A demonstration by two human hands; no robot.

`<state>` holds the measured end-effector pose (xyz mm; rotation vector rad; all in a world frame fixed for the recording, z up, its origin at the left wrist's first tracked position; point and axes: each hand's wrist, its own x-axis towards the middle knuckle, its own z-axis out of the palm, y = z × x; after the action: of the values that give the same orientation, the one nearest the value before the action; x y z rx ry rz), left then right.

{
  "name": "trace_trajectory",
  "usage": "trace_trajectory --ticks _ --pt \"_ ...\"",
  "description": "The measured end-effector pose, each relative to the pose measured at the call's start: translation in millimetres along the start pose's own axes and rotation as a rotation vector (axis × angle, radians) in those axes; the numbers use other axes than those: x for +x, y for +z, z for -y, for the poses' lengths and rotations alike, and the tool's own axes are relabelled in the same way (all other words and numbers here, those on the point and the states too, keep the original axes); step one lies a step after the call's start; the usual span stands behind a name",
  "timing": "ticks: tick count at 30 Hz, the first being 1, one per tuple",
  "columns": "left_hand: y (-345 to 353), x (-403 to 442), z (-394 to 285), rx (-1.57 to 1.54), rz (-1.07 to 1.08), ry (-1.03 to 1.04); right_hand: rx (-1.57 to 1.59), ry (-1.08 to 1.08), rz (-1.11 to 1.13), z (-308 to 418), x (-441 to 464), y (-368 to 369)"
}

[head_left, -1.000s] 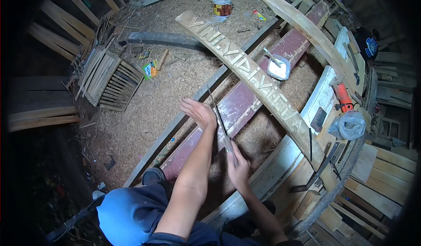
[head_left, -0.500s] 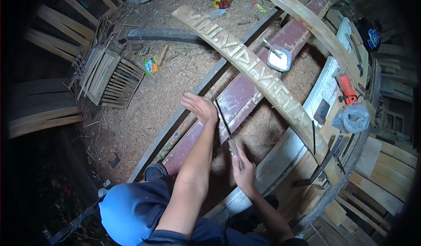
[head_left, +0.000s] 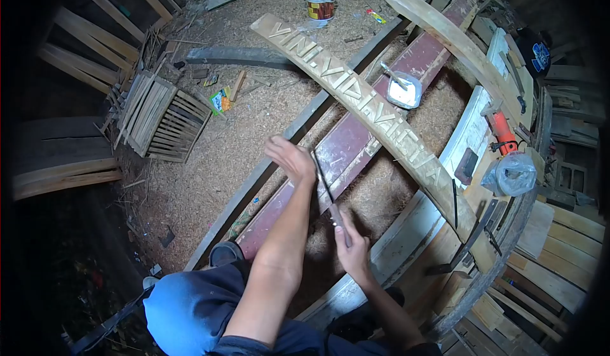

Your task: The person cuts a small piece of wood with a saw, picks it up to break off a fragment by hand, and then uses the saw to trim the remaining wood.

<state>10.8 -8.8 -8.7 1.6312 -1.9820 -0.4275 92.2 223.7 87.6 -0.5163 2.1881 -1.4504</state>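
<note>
My right hand (head_left: pixel 351 241) is wrapped round the handle of a long thin tool (head_left: pixel 323 179), whose dark blade points up and away from me. Beside the blade, my left hand (head_left: pixel 291 159) is bent at the wrist over the grey beam; its fingers look partly curled, and whether they hold anything is hidden. Under the blade lies a maroon board (head_left: pixel 343 149). Across that board rests a curved wooden plank (head_left: pixel 362 105) with raised letters along it. A plastic tub of white paste (head_left: pixel 404 90) with a stick in it stands on the maroon board behind the plank.
A long grey beam (head_left: pixel 238 197) runs beside the maroon board. On the right are an orange power tool (head_left: pixel 502 132), a plastic bag (head_left: pixel 515 173) and a dark saw (head_left: pixel 467 245). A slatted wooden piece (head_left: pixel 162 118) and a paint can (head_left: pixel 319 5) are on the floor.
The tool in my right hand has shifted slightly, its blade now nearer my left wrist. My left hand stays bent over the beam. The whole view has moved a little.
</note>
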Motion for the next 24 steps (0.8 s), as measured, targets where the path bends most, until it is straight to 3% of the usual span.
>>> trace_trajectory --ticks 5,13,15,17,19,20,24 --pt "4.0 -2.4 -4.8 0.043 -0.111 0.048 -0.023 0.112 0.002 -7.8 12.9 14.1" --pt "-1.3 -4.9 -3.2 0.047 -0.068 0.071 -0.019 0.078 -0.023 0.6 13.9 10.1" --pt "-2.8 -3.7 -1.3 0.001 0.076 -0.012 0.014 0.047 -0.091 -3.9 16.8 20.0" --pt "-3.8 -2.4 0.2 -0.039 0.090 -0.013 0.043 0.041 -0.124 -4.1 11.0 22.9" --pt "-5.0 1.2 1.4 -0.100 -0.116 0.099 0.061 0.054 -0.128 -0.5 7.0 24.6" --pt "-7.0 1.4 3.7 -0.265 -0.070 0.004 0.053 0.043 -0.128 -0.1 6.4 24.1" --pt "-26.9 12.2 2.8 -0.450 -0.174 0.023 -0.035 -0.062 -0.095 5.5 -1.2 24.5"
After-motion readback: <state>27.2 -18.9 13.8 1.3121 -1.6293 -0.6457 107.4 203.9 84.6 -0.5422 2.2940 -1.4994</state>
